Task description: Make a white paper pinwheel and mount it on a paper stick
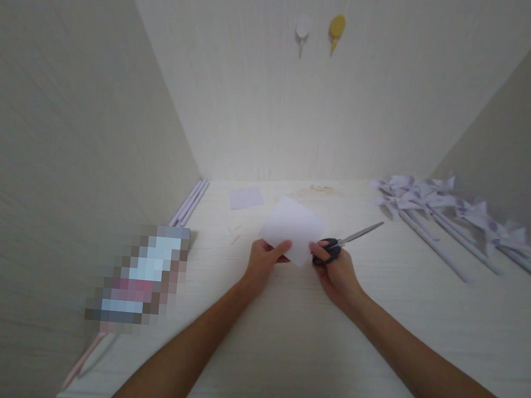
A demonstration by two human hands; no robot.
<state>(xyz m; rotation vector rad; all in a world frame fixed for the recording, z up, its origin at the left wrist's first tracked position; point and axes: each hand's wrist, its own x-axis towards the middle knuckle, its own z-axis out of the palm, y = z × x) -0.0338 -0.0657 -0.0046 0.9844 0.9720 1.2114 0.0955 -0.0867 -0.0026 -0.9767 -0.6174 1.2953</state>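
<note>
Head camera looks down on a pale surface [280, 349]: pale sticks [191, 203] lie far left, the left hand [262, 262] pinches a white paper sheet [292, 228], the right hand [337, 272] grips black-handled scissors [345, 241] and touches the sheet, paper pinwheels [450, 209] lie right

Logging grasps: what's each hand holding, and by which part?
Left hand pinches the white paper sheet at its near left corner. Right hand holds the scissors by the black handles, also touching the paper's near edge.

Matt white paper sheet [293, 228], scissors [346, 240] with shiny metal blades and black plastic handles, pale wood-grain table [309, 339].
</note>
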